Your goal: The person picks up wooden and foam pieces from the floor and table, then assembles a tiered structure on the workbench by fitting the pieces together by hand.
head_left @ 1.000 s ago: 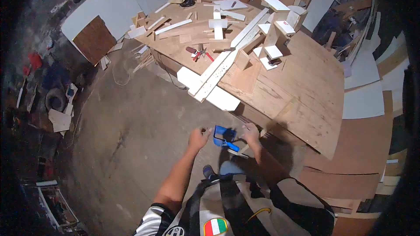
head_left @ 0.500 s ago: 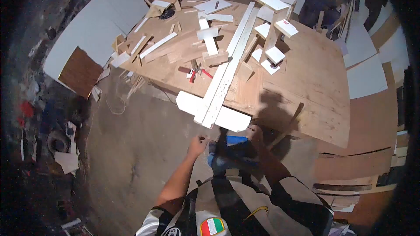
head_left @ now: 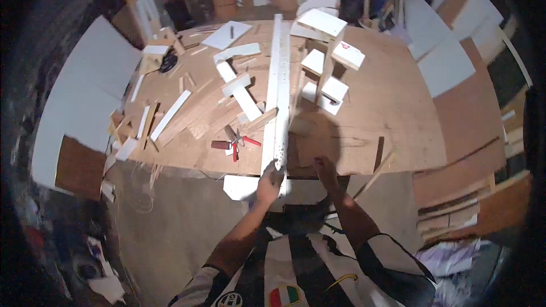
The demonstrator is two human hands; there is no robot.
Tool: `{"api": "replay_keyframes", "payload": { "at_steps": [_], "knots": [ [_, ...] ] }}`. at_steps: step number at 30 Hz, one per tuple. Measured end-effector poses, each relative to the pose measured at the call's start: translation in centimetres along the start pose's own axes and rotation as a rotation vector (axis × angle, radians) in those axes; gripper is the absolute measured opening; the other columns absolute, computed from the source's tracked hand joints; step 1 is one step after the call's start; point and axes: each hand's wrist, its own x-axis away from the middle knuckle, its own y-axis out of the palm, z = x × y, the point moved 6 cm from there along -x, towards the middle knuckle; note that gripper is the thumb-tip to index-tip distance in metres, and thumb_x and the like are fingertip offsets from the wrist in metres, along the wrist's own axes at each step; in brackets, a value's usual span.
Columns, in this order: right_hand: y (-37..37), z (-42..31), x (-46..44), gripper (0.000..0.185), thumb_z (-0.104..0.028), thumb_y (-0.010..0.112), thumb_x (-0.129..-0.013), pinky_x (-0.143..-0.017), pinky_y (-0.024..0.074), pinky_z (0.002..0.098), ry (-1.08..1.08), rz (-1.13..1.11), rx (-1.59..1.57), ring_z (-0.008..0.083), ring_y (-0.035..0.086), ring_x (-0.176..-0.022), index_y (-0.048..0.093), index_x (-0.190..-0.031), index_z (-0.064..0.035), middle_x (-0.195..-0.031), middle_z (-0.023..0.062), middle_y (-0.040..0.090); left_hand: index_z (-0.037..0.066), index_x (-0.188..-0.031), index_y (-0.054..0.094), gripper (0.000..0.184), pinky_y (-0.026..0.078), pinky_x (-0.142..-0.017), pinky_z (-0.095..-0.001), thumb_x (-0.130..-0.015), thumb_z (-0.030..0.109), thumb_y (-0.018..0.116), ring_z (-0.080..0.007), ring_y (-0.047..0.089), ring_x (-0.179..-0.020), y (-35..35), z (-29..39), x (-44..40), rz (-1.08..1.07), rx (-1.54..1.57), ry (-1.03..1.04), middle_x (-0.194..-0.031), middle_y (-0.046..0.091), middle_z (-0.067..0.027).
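A long, narrow white board [head_left: 274, 96] with a seam along its length and dark specks runs up the middle of the wooden table. My left hand [head_left: 269, 185] is at the near end of this board, its fingers curled; a dark patch shows by the fingertips, and I cannot make out what they hold. My right hand [head_left: 325, 171] is over the table's near edge, right of the board, partly in shadow. Its fingers are closed, and anything in them is hidden. A shorter white crosspiece [head_left: 241, 188] lies beneath the long board's near end.
Red-handled pliers [head_left: 236, 146] lie left of the long board. White blocks [head_left: 334, 88] stand on the right, and several wood strips [head_left: 170, 115] lie on the left. A dark strip [head_left: 379, 153] rests near the front edge of the table [head_left: 398, 125]. Large panels [head_left: 91, 108] lean at the left.
Both hands have moved forward from below the table's edge; the left has come to the long board's near end. My view has shifted, so the board now looks more upright.
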Motion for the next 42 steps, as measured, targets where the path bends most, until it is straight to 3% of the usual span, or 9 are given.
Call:
{"api": "replay_keyframes", "payload": {
  "at_steps": [3,5,8,11,12,16,31,34,42],
  "knots": [
    [-1.0,-9.6,-1.7,0.033,-0.021,0.073,-0.084,-0.073,0.0529,0.0345,0.058,0.053,-0.097,0.0213,0.066,-0.079,0.065,-0.108,-0.0011,-0.091,0.0100,0.068,-0.001,-0.127,0.053,0.053,0.047,-0.099,-0.0417,-0.090,0.033,0.067,-0.0388,0.056,-0.118,0.2,1.1,-4.8,-0.032,-0.595,0.123,-0.127,0.058,-0.0240],
    [-0.5,-9.2,-3.9,0.035,-0.023,0.074,-0.083,-0.074,0.0519,0.0321,0.109,0.107,-0.129,0.0197,0.065,-0.082,0.064,-0.109,-0.0016,-0.089,0.0098,0.067,-0.001,-0.126,0.054,0.056,0.048,-0.096,-0.0423,-0.089,0.040,0.066,-0.0395,0.059,-0.113,0.1,4.3,-7.7,-0.077,-0.378,0.287,-0.118,0.063,-0.0240],
    [-1.4,-14.9,-5.7,0.037,-0.026,0.077,-0.080,-0.072,0.0509,0.0319,-0.074,0.223,0.021,0.0185,0.062,-0.078,0.062,-0.103,-0.0008,-0.085,0.0106,0.065,-0.003,-0.125,0.053,0.055,0.049,-0.093,-0.0430,-0.091,0.039,0.065,-0.0396,0.062,-0.108,0.7,11.5,-12.1,-0.225,-0.241,-0.083,-0.110,0.066,-0.0233],
    [-1.7,-16.2,-8.9,0.039,-0.027,0.078,-0.079,-0.073,0.0509,0.0315,0.082,0.199,0.153,0.0179,0.062,-0.078,0.062,-0.103,-0.0005,-0.084,0.0107,0.064,-0.003,-0.126,0.053,0.052,0.049,-0.093,-0.0441,-0.091,0.035,0.064,-0.0402,0.062,-0.107,2.3,10.3,-15.7,-0.165,-0.183,0.498,-0.110,0.065,-0.0239],
    [-2.0,-18.5,-9.8,0.045,-0.027,0.079,-0.077,-0.078,0.0519,0.0338,0.160,0.141,0.123,0.0220,0.065,-0.085,0.062,-0.109,-0.0009,-0.092,0.0140,0.067,-0.001,-0.128,0.052,0.051,0.047,-0.095,-0.0455,-0.092,0.033,0.064,-0.0407,0.060,-0.110,2.9,10.4,-16.6,-0.274,-0.221,0.177,-0.116,0.063,-0.0247],
    [-2.6,-17.8,-15.7,0.053,-0.026,0.078,-0.077,-0.084,0.0524,0.0421,0.010,0.267,0.247,0.0358,0.066,-0.100,0.059,-0.118,0.0011,-0.107,0.0221,0.068,0.001,-0.130,0.052,0.052,0.045,-0.098,-0.0476,-0.092,0.033,0.064,-0.0416,0.058,-0.114,6.0,8.1,-20.3,-0.158,-0.306,0.381,-0.121,0.061,-0.0239],
    [-7.2,-8.6,-30.0,0.042,-0.025,0.070,-0.079,-0.080,0.0539,0.0466,0.263,0.534,0.296,0.0393,0.067,-0.095,0.063,-0.117,-0.0088,-0.101,0.0205,0.069,0.000,-0.123,0.055,0.036,0.040,-0.101,-0.0426,-0.089,0.012,0.063,-0.0332,0.052,-0.115,9.2,7.9,-23.5,-0.156,-0.342,0.537,-0.119,0.058,-0.0168],
    [-10.7,-7.1,-30.9,0.038,-0.025,0.068,-0.080,-0.079,0.0544,0.0474,0.283,0.420,0.350,0.0399,0.067,-0.093,0.065,-0.116,-0.0117,-0.100,0.0198,0.070,0.001,-0.122,0.054,0.036,0.043,-0.096,-0.0379,-0.087,0.004,0.062,-0.0283,0.052,-0.114,9.7,7.9,-24.5,-0.312,-0.295,-0.256,-0.111,0.058,-0.0145],
    [-15.1,-7.5,-31.3,0.034,-0.013,0.068,-0.077,-0.069,0.0535,0.0429,-0.158,0.180,0.438,0.0379,0.068,-0.076,0.069,-0.110,-0.0061,-0.086,0.0230,0.068,0.001,-0.124,0.054,0.043,0.045,-0.096,-0.0410,-0.084,0.011,0.070,-0.0294,0.052,-0.116,11.2,-3.3,-24.9,-0.017,0.115,0.178,-0.117,0.057,-0.0163]
  ]
}}
